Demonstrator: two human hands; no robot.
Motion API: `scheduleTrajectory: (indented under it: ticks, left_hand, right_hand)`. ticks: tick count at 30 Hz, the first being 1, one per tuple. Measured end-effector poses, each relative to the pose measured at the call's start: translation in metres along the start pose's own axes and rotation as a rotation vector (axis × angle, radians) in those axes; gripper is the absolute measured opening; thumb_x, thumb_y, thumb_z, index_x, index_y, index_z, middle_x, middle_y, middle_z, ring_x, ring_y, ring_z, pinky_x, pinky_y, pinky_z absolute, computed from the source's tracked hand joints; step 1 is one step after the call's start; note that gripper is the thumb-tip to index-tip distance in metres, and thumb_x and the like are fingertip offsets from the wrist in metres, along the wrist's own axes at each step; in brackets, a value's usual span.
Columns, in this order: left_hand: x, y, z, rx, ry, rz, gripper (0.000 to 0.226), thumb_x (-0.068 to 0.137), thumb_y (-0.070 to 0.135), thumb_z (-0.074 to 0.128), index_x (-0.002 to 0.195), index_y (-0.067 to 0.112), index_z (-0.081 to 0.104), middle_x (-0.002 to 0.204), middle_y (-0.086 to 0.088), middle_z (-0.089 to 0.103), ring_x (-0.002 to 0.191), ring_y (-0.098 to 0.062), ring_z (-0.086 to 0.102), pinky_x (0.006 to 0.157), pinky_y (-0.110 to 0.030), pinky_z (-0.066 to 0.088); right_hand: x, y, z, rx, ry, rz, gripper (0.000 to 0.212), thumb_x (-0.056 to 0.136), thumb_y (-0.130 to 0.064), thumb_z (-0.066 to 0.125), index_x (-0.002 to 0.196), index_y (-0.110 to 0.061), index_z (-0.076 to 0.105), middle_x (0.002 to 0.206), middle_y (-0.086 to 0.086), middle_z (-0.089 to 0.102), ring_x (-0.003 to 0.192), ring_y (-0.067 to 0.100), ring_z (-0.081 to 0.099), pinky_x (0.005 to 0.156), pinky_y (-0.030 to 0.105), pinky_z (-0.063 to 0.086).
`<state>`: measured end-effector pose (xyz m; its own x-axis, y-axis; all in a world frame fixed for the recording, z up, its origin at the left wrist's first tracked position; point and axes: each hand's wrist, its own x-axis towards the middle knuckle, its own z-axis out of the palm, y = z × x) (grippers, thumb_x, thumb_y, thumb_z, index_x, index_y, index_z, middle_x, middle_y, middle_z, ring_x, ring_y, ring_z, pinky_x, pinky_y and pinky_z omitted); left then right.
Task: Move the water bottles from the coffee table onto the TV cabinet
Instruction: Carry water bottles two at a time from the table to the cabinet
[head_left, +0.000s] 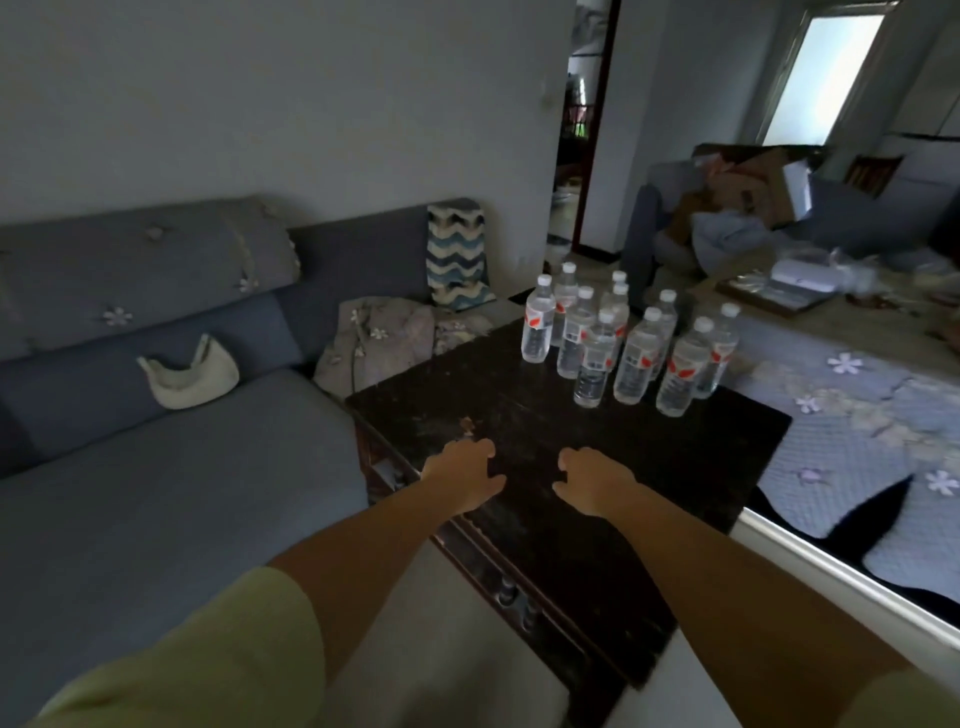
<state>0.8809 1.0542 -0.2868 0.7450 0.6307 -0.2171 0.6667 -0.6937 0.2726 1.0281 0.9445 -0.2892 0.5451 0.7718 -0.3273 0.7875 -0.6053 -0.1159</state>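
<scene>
Nearest to me, both forearms reach out over the dark coffee table (519, 467), pale yellow-green sleeves (208, 649) pushed up. My left hand (465, 475) hovers above the table's near-left part with fingers loosely curled and spread, gripping nothing. My right hand (592, 480) sits just beside it, fingers likewise slack and half-bent, also empty (whether either palm touches the tabletop I cannot tell).

Beyond the hands lies a bare stretch of scuffed dark tabletop, and nothing stands between them and the water bottles (623, 343). These cluster on the far right part of the table, all upright, long axes vertical, white caps up, red-and-white labels around their middles. I count about ten, packed close, several touching or overlapping in my view; the nearest is a front bottle (592, 358), well apart from my hands.

To the left runs a grey-blue sofa (156, 467) with a whitish bag (189, 374) against its backrest, a crumpled floral cloth (379, 338) and a zigzag-patterned throw (456, 254) at its far end. To the right a flower-printed quilted cover (857, 415) spreads beside the table. Farther back are a cluttered pile of cardboard and bags (753, 202), a dark doorway (587, 124) and a bright window (831, 73).
</scene>
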Motion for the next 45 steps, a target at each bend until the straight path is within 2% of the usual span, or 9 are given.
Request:
scheduleTrajectory:
  ticks: [6, 12, 21, 25, 31, 35, 41, 43, 45]
  left_hand:
    - [0.098, -0.061, -0.028, 0.0, -0.059, 0.048, 0.044, 0.092, 0.044, 0.053, 0.129, 0.02, 0.048, 0.129, -0.008, 0.05, 0.12, -0.029, 0.049, 0.099, -0.044, 0.045]
    - [0.186, -0.094, -0.063, -0.004, -0.067, 0.107, 0.05, 0.092, 0.044, 0.054, 0.133, 0.017, 0.046, 0.132, -0.011, 0.049, 0.12, -0.028, 0.05, 0.102, -0.042, 0.044]
    - [0.293, -0.058, -0.056, -0.04, -0.148, 0.244, 0.049, 0.091, 0.042, 0.057, 0.132, 0.016, 0.048, 0.126, -0.009, 0.053, 0.112, -0.025, 0.055, 0.094, -0.037, 0.049]
    - [0.346, -0.049, -0.048, -0.074, -0.178, 0.233, 0.052, 0.091, 0.042, 0.058, 0.134, 0.016, 0.046, 0.132, -0.008, 0.051, 0.118, -0.023, 0.053, 0.095, -0.034, 0.046]
    - [0.429, -0.053, -0.051, -0.169, -0.257, 0.174, 0.053, 0.091, 0.043, 0.059, 0.135, 0.017, 0.046, 0.137, -0.008, 0.051, 0.12, -0.022, 0.053, 0.095, -0.03, 0.045]
    - [0.464, -0.05, -0.036, -0.293, -0.314, 0.119, 0.063, 0.09, 0.04, 0.062, 0.141, 0.013, 0.039, 0.136, -0.012, 0.052, 0.119, -0.023, 0.055, 0.091, -0.028, 0.044]
    - [0.505, -0.036, -0.002, -0.648, -0.256, 0.003, 0.107, 0.077, 0.039, 0.077, 0.153, 0.014, 0.007, 0.155, -0.016, 0.028, 0.14, -0.029, 0.034, 0.113, -0.043, 0.034]
    - [0.521, -0.029, 0.001, -0.758, -0.177, 0.048, 0.112, 0.073, 0.034, 0.082, 0.154, 0.015, 0.007, 0.156, -0.012, 0.025, 0.142, -0.026, 0.03, 0.115, -0.044, 0.031]
    - [0.541, -0.023, 0.005, -0.843, -0.107, 0.148, 0.109, 0.068, 0.026, 0.086, 0.151, 0.012, 0.016, 0.151, -0.009, 0.036, 0.137, -0.022, 0.039, 0.113, -0.045, 0.035]
  right_hand:
    - [0.095, -0.031, -0.014, 0.024, -0.054, 0.069, 0.048, 0.098, -0.037, 0.047, 0.139, -0.014, 0.04, 0.138, 0.012, 0.045, 0.123, 0.028, 0.049, 0.101, 0.04, 0.045]
    - [0.155, -0.048, -0.033, 0.11, -0.027, 0.133, 0.045, 0.099, -0.036, 0.044, 0.137, -0.012, 0.04, 0.135, 0.013, 0.046, 0.121, 0.028, 0.049, 0.098, 0.038, 0.044]
    - [0.22, 0.01, -0.033, 0.21, 0.001, 0.326, 0.044, 0.097, -0.036, 0.047, 0.132, -0.01, 0.047, 0.135, 0.012, 0.05, 0.122, 0.028, 0.051, 0.098, 0.039, 0.045]
    - [0.261, 0.041, -0.029, 0.291, 0.03, 0.428, 0.043, 0.094, -0.038, 0.049, 0.129, -0.014, 0.053, 0.131, 0.009, 0.055, 0.118, 0.027, 0.055, 0.095, 0.038, 0.047]
    - [0.316, 0.075, -0.019, 0.676, -0.007, 0.643, 0.057, 0.089, -0.042, 0.06, 0.135, -0.01, 0.051, 0.132, 0.013, 0.057, 0.118, 0.028, 0.056, 0.097, 0.035, 0.046]
    - [0.334, 0.086, -0.006, 0.98, 0.175, 0.799, 0.093, 0.073, -0.047, 0.078, 0.143, -0.007, 0.032, 0.139, 0.016, 0.047, 0.124, 0.033, 0.051, 0.101, 0.044, 0.045]
    - [0.352, 0.072, 0.019, 1.238, 0.625, 0.759, 0.096, 0.067, -0.025, 0.085, 0.144, -0.019, 0.029, 0.142, 0.004, 0.044, 0.129, 0.022, 0.047, 0.107, 0.045, 0.042]
    - [0.36, 0.07, 0.021, 1.323, 0.717, 0.788, 0.098, 0.065, -0.025, 0.086, 0.143, -0.025, 0.028, 0.14, -0.001, 0.046, 0.127, 0.018, 0.048, 0.106, 0.044, 0.043]
    - [0.37, 0.07, 0.02, 1.373, 0.78, 0.816, 0.1, 0.06, -0.033, 0.087, 0.141, -0.031, 0.029, 0.138, -0.005, 0.048, 0.125, 0.016, 0.05, 0.104, 0.044, 0.045]
